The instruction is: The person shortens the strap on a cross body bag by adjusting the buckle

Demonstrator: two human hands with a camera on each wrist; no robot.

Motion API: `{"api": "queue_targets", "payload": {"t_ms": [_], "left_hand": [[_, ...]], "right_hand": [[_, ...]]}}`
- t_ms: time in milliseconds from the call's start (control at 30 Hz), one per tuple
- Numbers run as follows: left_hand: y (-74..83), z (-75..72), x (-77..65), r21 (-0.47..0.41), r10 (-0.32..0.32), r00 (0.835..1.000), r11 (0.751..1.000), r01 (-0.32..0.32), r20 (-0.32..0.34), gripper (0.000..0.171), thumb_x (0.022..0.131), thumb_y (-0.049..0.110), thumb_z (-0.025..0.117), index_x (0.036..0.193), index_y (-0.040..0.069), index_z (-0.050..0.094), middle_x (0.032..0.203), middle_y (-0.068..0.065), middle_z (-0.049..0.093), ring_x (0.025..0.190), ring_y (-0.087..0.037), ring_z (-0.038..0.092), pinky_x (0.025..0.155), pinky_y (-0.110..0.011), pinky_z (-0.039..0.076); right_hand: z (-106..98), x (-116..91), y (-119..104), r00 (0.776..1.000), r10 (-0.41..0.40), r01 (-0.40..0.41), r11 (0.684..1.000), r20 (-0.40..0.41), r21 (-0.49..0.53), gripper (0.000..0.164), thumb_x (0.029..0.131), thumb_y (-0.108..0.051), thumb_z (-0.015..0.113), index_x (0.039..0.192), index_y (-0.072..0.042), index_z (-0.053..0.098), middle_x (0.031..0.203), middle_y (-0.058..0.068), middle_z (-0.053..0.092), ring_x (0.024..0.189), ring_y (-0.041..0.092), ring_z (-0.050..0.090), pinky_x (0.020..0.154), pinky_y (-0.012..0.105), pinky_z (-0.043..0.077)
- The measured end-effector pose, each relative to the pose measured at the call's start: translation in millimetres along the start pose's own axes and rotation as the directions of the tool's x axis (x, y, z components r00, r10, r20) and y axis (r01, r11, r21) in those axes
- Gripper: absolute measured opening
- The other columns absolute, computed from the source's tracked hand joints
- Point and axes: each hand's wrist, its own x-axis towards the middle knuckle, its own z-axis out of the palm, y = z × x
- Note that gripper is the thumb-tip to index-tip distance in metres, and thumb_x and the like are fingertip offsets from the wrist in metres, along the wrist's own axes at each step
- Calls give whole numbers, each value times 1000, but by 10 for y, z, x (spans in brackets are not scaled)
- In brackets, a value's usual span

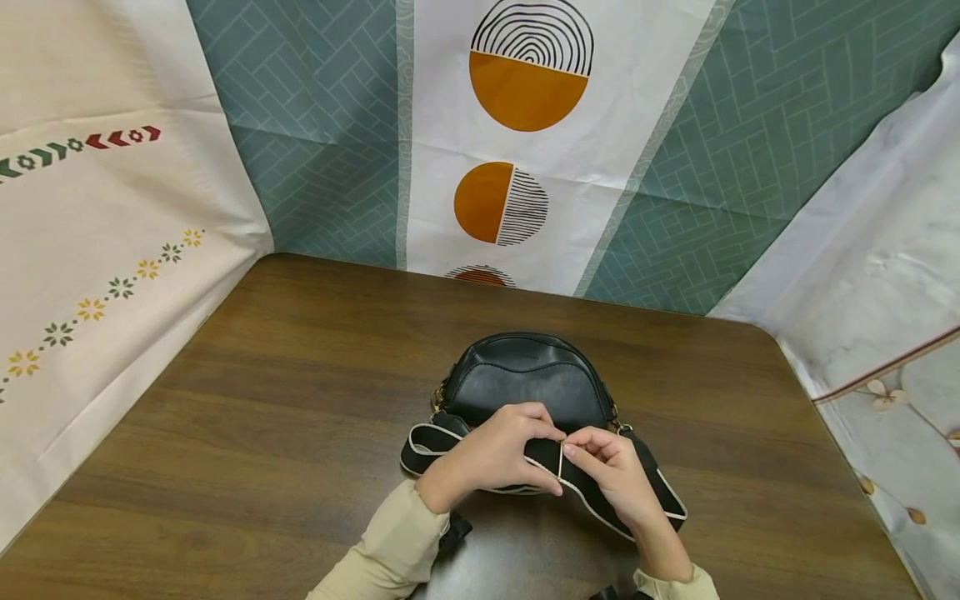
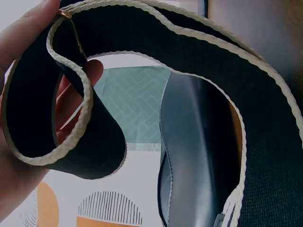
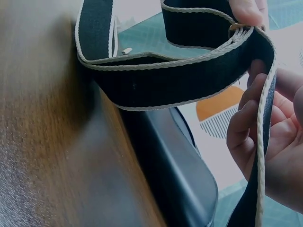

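Observation:
A black half-moon handbag [image 1: 525, 377] stands on the table, its wide black strap with cream woven edges [image 1: 597, 492] looped in front of it. My left hand [image 1: 491, 450] holds the strap, fingers over its top edge and thumb below, beside a thin gold slider buckle [image 1: 560, 462]. At the buckle's right side, my right hand [image 1: 618, 475] pinches the strap's upper edge between thumb and fingers. In the left wrist view the strap [image 2: 142, 33] curls into a loop by the left fingers. Several layers of strap [image 3: 156, 87] meet at the buckle [image 3: 235, 28] in the right wrist view.
The brown wooden table [image 1: 225, 433] extends around the bag. Behind it hangs a teal and white cloth [image 1: 322, 142] with orange circles. Pale patterned cloths line the left side [image 1: 97, 250] and the right side [image 1: 885, 275]. Gold rings [image 1: 438, 400] join the strap to the bag.

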Motion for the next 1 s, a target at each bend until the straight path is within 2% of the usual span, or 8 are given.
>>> {"api": "queue_targets", "payload": {"t_ms": [300,433,533,633,833,1000], "left_hand": [[-16,-18,-13,-25,-1,1000,1000,1,-7,47,60,26,82,99,2,68,84,1,54,78,-7,50,71,-10,38],[-28,-51,-27,-36,-13,1000,999,13,0,48,61,26,82,100,2,67,86,0,55,80,-7,51,72,-11,39],[-44,-80,-40,-40,-22,1000,999,22,-1,47,62,26,81,100,2,67,87,1,56,81,-7,51,72,-12,39],[-68,-95,-47,-46,-23,1000,999,22,-9,47,61,25,82,100,2,67,88,0,56,81,-8,51,73,-13,40],[-90,-104,-57,-41,-26,1000,999,26,3,47,61,24,82,100,2,67,89,1,56,82,-8,51,73,-13,40],[-70,-102,-51,-34,-42,999,999,42,13,48,61,26,82,100,3,67,89,1,56,82,-8,51,73,-13,40]], "right_hand": [[-11,3,-17,1000,25,-25,1000,8,-14,14,85,6,53,85,-3,63,78,-4,61,71,5,52,62,20,43],[-58,-19,-14,999,43,-42,999,26,-17,12,86,6,51,88,3,62,81,-3,63,73,7,55,63,20,45],[-107,-45,-14,998,62,-62,998,29,-21,10,86,6,50,89,9,59,79,-2,63,70,7,56,60,20,46],[-155,-71,-20,996,81,-80,997,35,-21,9,86,7,50,89,11,58,78,-1,63,67,8,56,57,22,47],[-198,-96,-16,995,57,-58,998,77,-2,10,85,9,50,90,9,59,78,2,64,65,9,58,54,25,48],[-187,-91,-15,997,44,-45,999,67,21,22,85,11,50,90,-5,64,77,0,63,64,8,58,53,25,48]]}}
